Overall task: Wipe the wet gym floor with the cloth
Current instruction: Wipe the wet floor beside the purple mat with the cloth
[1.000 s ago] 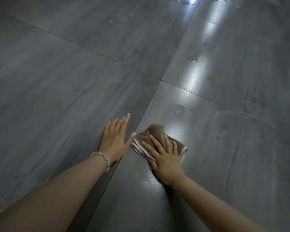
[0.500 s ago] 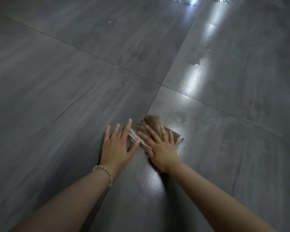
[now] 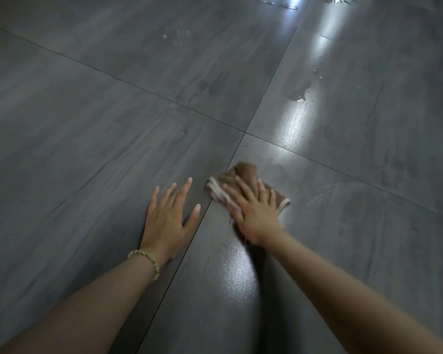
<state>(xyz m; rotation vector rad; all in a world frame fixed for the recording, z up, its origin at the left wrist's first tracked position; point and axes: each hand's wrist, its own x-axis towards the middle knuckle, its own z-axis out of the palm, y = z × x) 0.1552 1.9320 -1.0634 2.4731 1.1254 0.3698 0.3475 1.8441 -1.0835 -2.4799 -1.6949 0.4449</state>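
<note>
Brown cloth (image 3: 243, 178) lies bunched on the gym floor (image 3: 87, 123) under the right hand (image 3: 256, 213), fingers (image 3: 237, 191) spread flat, pinning it. Left hand (image 3: 168, 213) at its 9 o'clock, splayed on bare tile. Likely soft, light, damp (press from above; puddles (image 3: 301, 97) at 1 o'clock).

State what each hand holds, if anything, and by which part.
Neither hand grips anything. The right hand presses flat on the brown cloth's near half; the left hand lies flat on the floor.

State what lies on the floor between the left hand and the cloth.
Head view: only bare floor and a dark tile joint separate the left hand from the cloth.
</note>
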